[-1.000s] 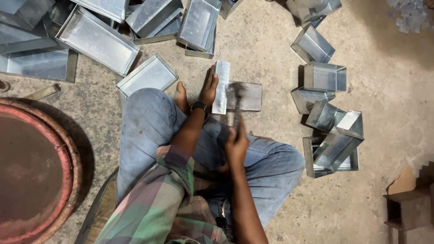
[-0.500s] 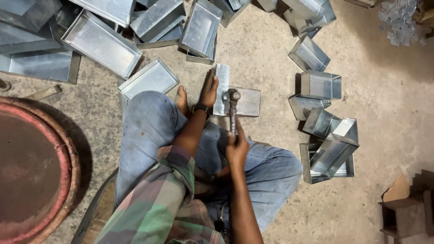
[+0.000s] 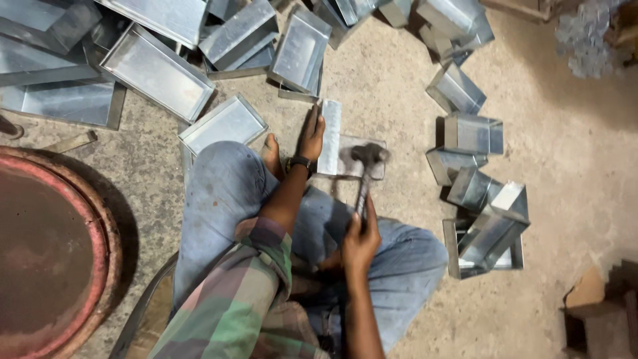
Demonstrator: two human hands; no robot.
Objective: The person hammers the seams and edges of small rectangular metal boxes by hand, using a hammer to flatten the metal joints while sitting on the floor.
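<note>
between the knees, on the floor [image 3: 578,153], the left hand [image 3: 311,136] lies with fingers flat and close together against a bent metal strip [image 3: 329,136], apparently to keep it steady on the flat block [image 3: 362,174] beneath, while the right hand [image 3: 361,240] has its fingers wrapped tight round the handle of a hammer [image 3: 365,163] whose head sits just over the block beside the strip. out from there, finished trays [image 3: 156,70] lie stacked to the upper left, folded boxes [image 3: 473,133] are heaped to the right, seemingly sorted within arm's reach, and a rusty round lid [image 3: 46,252] sits at the left edge.
</note>
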